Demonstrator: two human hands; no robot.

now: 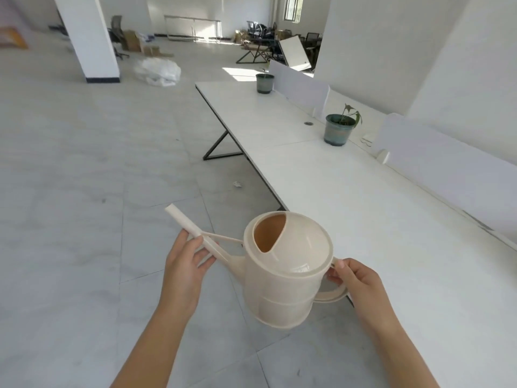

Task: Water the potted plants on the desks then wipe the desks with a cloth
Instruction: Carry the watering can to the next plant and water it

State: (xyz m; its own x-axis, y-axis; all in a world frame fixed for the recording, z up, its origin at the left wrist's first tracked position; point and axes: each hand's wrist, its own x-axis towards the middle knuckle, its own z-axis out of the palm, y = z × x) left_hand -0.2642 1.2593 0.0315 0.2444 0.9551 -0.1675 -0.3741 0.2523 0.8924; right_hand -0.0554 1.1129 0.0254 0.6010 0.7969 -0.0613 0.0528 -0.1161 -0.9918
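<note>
Your right hand (356,278) holds the watering can (288,270) with its grip closed around the handle, beside the table (363,208). Your left hand (183,264) pinches the spout. Two potted plants (339,129) stand farther along the table.

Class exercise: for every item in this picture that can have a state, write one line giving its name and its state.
Watering can: held level off the desk, top opening uncovered, not pouring.
Left hand: fingers closed around the spout.
Right hand: gripping the handle.
Near potted plant: upright on the desk, leaves drooping.
Far potted plant: upright on the desk.
Desk: bare near the person.
</note>
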